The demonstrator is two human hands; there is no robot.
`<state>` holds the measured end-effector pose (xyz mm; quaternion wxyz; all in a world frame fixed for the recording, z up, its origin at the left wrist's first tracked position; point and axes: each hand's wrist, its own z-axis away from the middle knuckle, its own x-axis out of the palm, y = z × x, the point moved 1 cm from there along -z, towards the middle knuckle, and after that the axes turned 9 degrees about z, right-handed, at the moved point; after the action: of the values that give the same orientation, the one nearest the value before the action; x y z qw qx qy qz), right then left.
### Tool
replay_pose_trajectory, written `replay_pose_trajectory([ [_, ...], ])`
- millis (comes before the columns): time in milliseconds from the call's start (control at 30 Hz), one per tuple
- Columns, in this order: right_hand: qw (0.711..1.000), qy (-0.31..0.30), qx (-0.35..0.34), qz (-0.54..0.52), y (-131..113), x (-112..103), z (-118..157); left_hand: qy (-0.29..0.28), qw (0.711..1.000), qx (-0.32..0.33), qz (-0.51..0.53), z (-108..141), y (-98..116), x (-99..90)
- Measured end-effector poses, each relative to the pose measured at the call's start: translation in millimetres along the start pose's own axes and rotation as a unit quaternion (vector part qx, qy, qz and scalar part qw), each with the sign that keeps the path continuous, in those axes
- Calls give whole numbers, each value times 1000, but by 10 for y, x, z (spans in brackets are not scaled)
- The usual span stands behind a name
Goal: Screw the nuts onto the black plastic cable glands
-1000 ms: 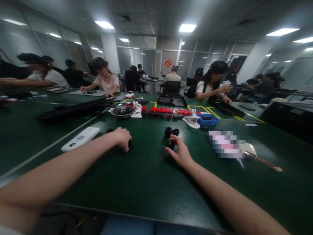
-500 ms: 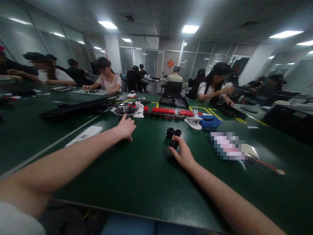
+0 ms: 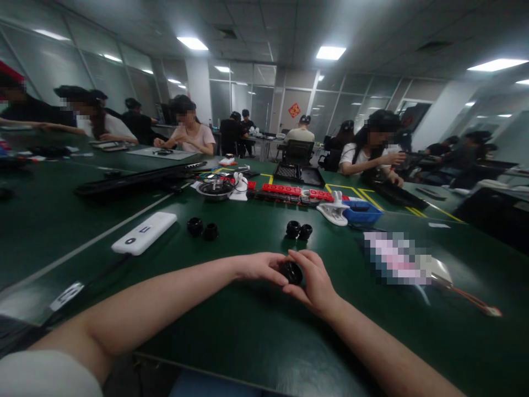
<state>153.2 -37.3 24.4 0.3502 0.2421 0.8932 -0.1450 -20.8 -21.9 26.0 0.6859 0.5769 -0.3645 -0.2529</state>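
Between my two hands, just above the green table (image 3: 231,320), is a round black ribbed part (image 3: 292,272), possibly a cable gland or cap. My left hand (image 3: 264,267) grips it from the left with thumb and fingers. My right hand (image 3: 316,278) wraps round its right side. Beyond my hands stand two similar black parts, one rounder (image 3: 293,229) and one smaller (image 3: 306,231), close together. Two more, a ribbed one (image 3: 194,226) and a collared one (image 3: 210,231), stand side by side to the left.
A white power bank-like box (image 3: 144,233) with a cable lies left. Farther back are a coil of black cable (image 3: 215,188), red blocks (image 3: 281,189), a white clamp (image 3: 334,210) and a blue bin (image 3: 362,210). A pouch (image 3: 394,256) lies right. Several people work around.
My right hand has drawn one black part nearer. My left hand has moved from the far left to meet it, and two black parts now show where its arm was.
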Motion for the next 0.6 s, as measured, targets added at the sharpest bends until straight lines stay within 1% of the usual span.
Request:
replay_pose_trajectory([
  [33,1000,-6,-2,-12,-23,-6,-9,-14,1000,-2,16,1,13,21],
  [100,999,-21,-17,-34,-84,-21,-29,-48,998,-32,13,5,44,58],
  [200,995,-51,-59,-58,-168,-48,-48,-88,990,-95,-47,46,97,76],
  [267,994,-58,-65,-65,-172,-71,-49,-85,986,-97,-105,130,179,25],
  [300,995,-55,-56,-65,-153,-83,-47,-62,985,-85,-140,194,243,-30],
  [367,997,-44,-25,-59,-80,-102,-40,29,976,-72,-205,367,406,-208],
  [400,998,-39,-8,-55,-34,-106,-36,93,961,-56,-254,469,496,-325],
  [433,998,-36,9,-53,12,-104,-31,169,935,-45,-308,575,582,-455],
  [500,997,-34,39,-52,91,-79,-24,287,874,-41,-390,779,705,-717],
  [533,996,-37,53,-54,118,-59,-21,333,845,-37,-417,868,735,-837],
  [600,995,-43,75,-57,145,-12,-16,415,775,-51,-474,1009,731,-1042],
])
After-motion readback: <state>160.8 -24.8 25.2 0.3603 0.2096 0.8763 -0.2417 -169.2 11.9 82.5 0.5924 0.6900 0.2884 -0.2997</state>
